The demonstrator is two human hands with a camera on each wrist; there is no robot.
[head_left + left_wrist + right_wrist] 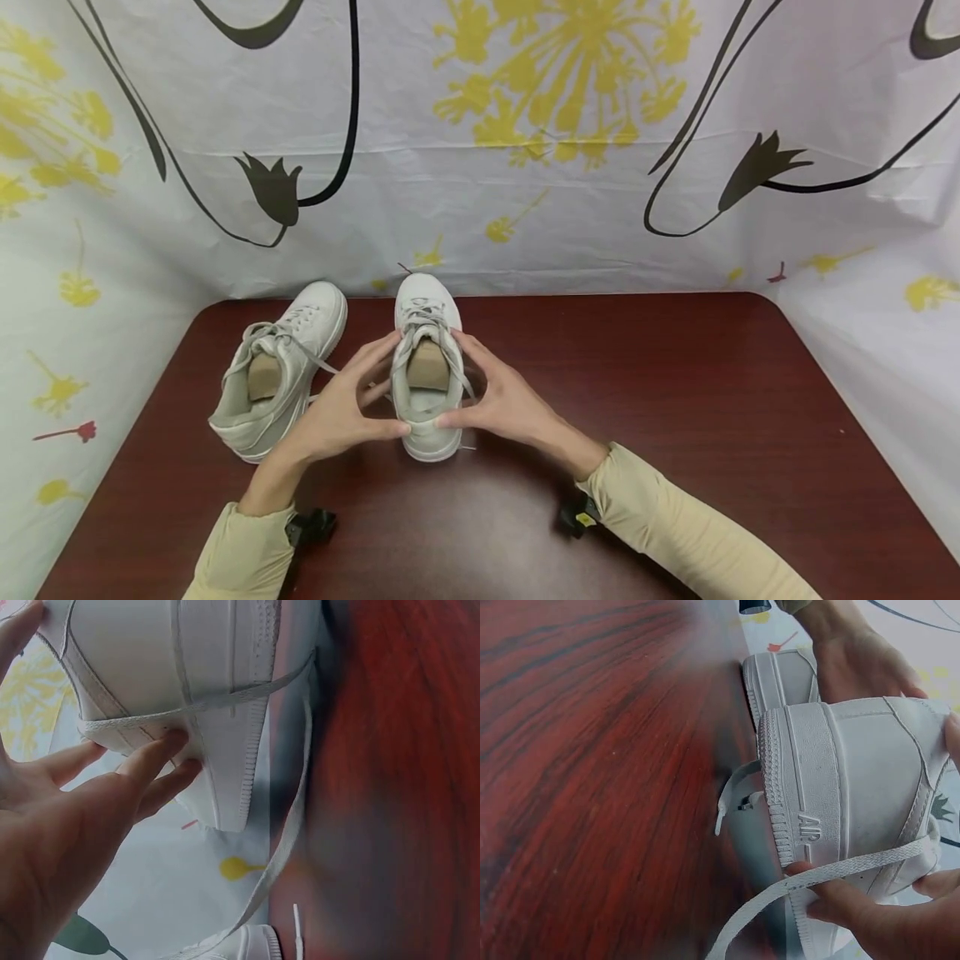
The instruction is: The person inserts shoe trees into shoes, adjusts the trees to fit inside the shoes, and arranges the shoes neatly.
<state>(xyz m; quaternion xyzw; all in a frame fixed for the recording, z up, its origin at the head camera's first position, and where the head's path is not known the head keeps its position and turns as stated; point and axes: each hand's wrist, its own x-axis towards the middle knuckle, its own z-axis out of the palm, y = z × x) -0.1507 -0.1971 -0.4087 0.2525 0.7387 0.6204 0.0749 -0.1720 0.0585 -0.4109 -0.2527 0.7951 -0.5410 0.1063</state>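
A white sneaker (pixel 422 292) stands toe away on the table, between both hands. My left hand (pixel 341 412) holds its left side, thumb at the heel collar and fingers along the upper; in the left wrist view, fingertips press the white side (pixel 214 660). On the opposite side my right hand (pixel 506 404) grips it, thumb also at the heel collar. Its fingers lie near the raised "AIR" lettering (pixel 810 827) in the right wrist view. Brown stuffing (pixel 429 367) fills the shoe's front opening. Loose grey-white laces (pixel 281 847) trail from its sides.
A second white sneaker (pixel 322 317) rests at the left, angled, with brown stuffing (pixel 264 377) inside and its lace reaching toward the first. The dark red wooden table (pixel 675 417) meets a patterned white cloth (pixel 525 242) behind and at both sides.
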